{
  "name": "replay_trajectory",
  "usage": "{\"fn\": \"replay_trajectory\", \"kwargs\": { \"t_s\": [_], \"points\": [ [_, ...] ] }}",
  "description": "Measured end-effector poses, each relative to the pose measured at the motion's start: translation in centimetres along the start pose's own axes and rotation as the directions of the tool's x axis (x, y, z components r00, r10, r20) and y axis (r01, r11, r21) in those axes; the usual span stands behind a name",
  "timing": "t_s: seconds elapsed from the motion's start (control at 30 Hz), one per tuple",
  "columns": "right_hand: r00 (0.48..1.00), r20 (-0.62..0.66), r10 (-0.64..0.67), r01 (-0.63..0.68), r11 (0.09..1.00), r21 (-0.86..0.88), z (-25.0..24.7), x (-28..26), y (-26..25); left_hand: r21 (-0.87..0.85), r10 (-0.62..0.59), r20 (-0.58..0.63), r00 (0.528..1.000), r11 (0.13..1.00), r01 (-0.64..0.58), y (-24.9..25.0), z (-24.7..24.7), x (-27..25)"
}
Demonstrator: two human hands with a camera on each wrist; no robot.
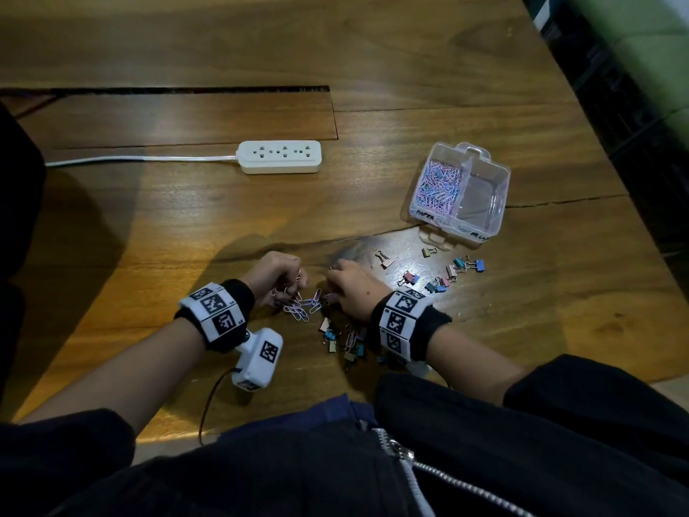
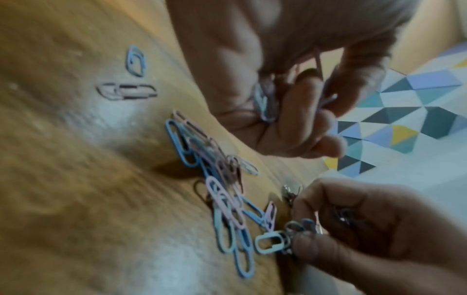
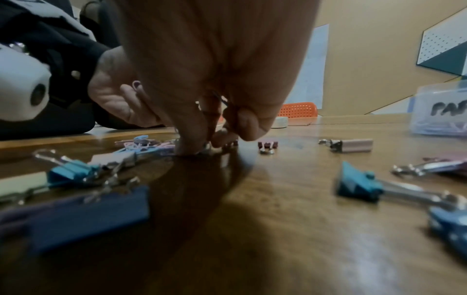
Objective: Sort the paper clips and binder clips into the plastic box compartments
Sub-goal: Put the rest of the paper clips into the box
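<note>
Loose pastel paper clips [image 1: 302, 305] [image 2: 222, 189] lie in a small pile on the wooden table between my hands. My left hand [image 1: 296, 283] [image 2: 298, 95] has its fingers curled round a bunch of paper clips [image 2: 265, 103]. My right hand [image 1: 332, 285] [image 3: 212, 139] reaches down to the pile's right edge and pinches more paper clips [image 2: 298, 229] at the tabletop. Binder clips [image 1: 447, 274] lie scattered to the right, and others [image 1: 343, 341] lie near my right wrist. The clear plastic box [image 1: 501, 181] stands at the far right, its left compartment filled with paper clips [image 1: 438, 184].
A white power strip [image 1: 279, 156] with its cord lies beyond the hands, left of the box. The table's right edge [image 1: 596, 117] runs diagonally past the box. Blue and pink binder clips [image 3: 359, 185] lie close round my right wrist.
</note>
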State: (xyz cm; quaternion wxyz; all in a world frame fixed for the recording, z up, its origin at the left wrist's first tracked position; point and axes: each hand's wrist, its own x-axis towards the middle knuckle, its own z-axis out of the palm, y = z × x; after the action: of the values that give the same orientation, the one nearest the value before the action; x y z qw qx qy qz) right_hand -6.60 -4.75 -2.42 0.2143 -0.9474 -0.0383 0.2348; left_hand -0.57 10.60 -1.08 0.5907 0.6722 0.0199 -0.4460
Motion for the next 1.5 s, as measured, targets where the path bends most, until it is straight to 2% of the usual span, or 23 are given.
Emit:
{"fn": "replay_trajectory", "kwargs": {
  "t_s": [0.1, 0.2, 0.27, 0.33, 0.37, 0.4, 0.43, 0.47, 0.5, 0.53, 0.63, 0.73, 0.77, 0.83, 0.9, 0.97, 1.0, 1.03, 1.1, 1.17, 1.23, 1.33, 1.5],
  "points": [
    [1.0, 0.007, 0.017, -0.017, 0.994, 0.104, 0.1, 0.0, 0.6, -0.049, -0.029, -0.03, 0.999, 0.998, 0.027, -0.2, 0.2, 0.2],
    [0.993, -0.01, 0.119, -0.11, 0.944, 0.312, -0.5, -0.2, 1.3, -0.083, -0.061, -0.018, 0.998, 0.995, 0.059, 0.0, -0.1, 0.4],
    [0.984, -0.02, 0.176, -0.148, 0.876, 0.459, -1.1, -0.6, 1.8, 0.036, -0.051, -0.004, 0.999, 0.998, 0.051, 0.3, -0.4, 0.1],
    [0.981, 0.003, 0.193, -0.157, 0.791, 0.591, -1.8, -0.9, 2.3, 0.285, -0.022, 0.014, 1.0, 0.959, 0.017, 0.6, -0.6, -0.3],
    [0.981, 0.023, 0.191, -0.161, 0.745, 0.647, -2.2, -1.1, 2.5, 0.475, -0.003, 0.004, 1.0, 0.88, 0.0, 0.7, -0.6, -0.8],
    [0.98, 0.05, 0.191, -0.171, 0.695, 0.699, -2.4, -1.2, 2.7, 0.653, 0.008, -0.002, 1.0, 0.757, -0.005, 0.8, -0.6, -1.2],
    [0.979, 0.075, 0.189, -0.18, 0.633, 0.753, -2.7, -1.2, 2.8, 0.804, 0.008, -0.006, 1.0, 0.595, 0.0, 0.7, -0.7, -1.5],
    [0.978, 0.099, 0.184, -0.188, 0.561, 0.806, -2.9, -1.2, 2.9, 0.902, 0.001, 0.002, 1.0, 0.432, -0.002, 0.4, -0.8, -1.6],
    [0.976, 0.119, 0.181, -0.194, 0.482, 0.854, -3.1, -1.1, 2.9, 0.95, 0.003, 0.005, 1.0, 0.311, -0.006, 0.2, -1.0, -1.6],
    [0.974, 0.137, 0.181, -0.201, 0.408, 0.89, -3.1, -1.1, 2.9, 0.971, 0.021, 0.008, 1.0, 0.239, -0.013, -0.2, -1.0, -1.5],
    [0.962, 0.197, 0.191, -0.239, 0.231, 0.943, -3.2, -0.9, 2.6, 0.979, 0.079, 0.029, 0.996, 0.198, -0.044, -1.2, -1.1, -0.9],
    [0.957, 0.238, 0.163, -0.262, 0.145, 0.954, -3.1, -0.8, 2.2, 0.974, 0.103, 0.055, 0.993, 0.215, -0.076, -1.8, -0.6, -0.4],
    [0.958, 0.242, 0.156, -0.267, 0.16, 0.95, -3.0, -0.7, 2.1, 0.975, 0.114, 0.06, 0.992, 0.208, -0.083, -1.8, -0.4, -0.3],
    [0.958, 0.239, 0.157, -0.274, 0.254, 0.928, -2.6, -0.5, 1.6, 0.979, 0.127, 0.055, 0.99, 0.187, -0.078, -1.6, 0.0, -0.1],
    [0.959, 0.222, 0.173, -0.274, 0.397, 0.876, -2.2, -0.3, 1.1, 0.98, 0.116, 0.047, 0.992, 0.184, -0.068, -1.5, 0.1, 0.1],
    [0.966, 0.172, 0.192, -0.253, 0.584, 0.771, -1.7, -0.1, 0.4, 0.973, 0.094, 0.047, 0.994, 0.222, -0.067, -1.3, 0.0, 0.3],
    [0.973, 0.137, 0.185, -0.228, 0.69, 0.687, -1.5, -0.1, 0.1, 0.957, 0.088, 0.052, 0.995, 0.281, -0.075, -1.3, -0.1, 0.3],
    [0.982, 0.104, 0.157, -0.188, 0.79, 0.583, -1.2, 0.0, 0.1, 0.916, 0.082, 0.057, 0.995, 0.393, -0.085, -1.0, 0.0, 0.3],
    [0.991, 0.086, 0.098, -0.123, 0.919, 0.375, -0.6, 0.1, 0.0, 0.708, 0.057, 0.05, 0.997, 0.702, -0.076, -0.5, 0.0, 0.2],
    [0.994, 0.091, 0.066, -0.088, 0.963, 0.257, -0.1, 0.1, 0.1, 0.393, 0.016, 0.055, 0.998, 0.919, -0.036, 0.0, -0.3, 0.1],
    [0.998, 0.067, 0.009, -0.018, 0.99, 0.137, 0.2, 0.2, 0.2, 0.08, 0.001, 0.098, 0.995, 0.997, -0.009, 0.1, -0.8, 0.2],
    [0.998, 0.04, -0.058, 0.06, 0.997, -0.055, 0.4, 0.3, 0.1, -0.176, 0.008, 0.158, 0.987, 0.984, 0.021, 0.0, -0.9, 0.1],
    [0.997, 0.05, -0.056, 0.06, 0.996, -0.065, 0.6, 0.0, 0.1, -0.279, 0.065, 0.165, 0.984, 0.96, -0.017, 0.0, -0.6, -0.8]
  ]
}}
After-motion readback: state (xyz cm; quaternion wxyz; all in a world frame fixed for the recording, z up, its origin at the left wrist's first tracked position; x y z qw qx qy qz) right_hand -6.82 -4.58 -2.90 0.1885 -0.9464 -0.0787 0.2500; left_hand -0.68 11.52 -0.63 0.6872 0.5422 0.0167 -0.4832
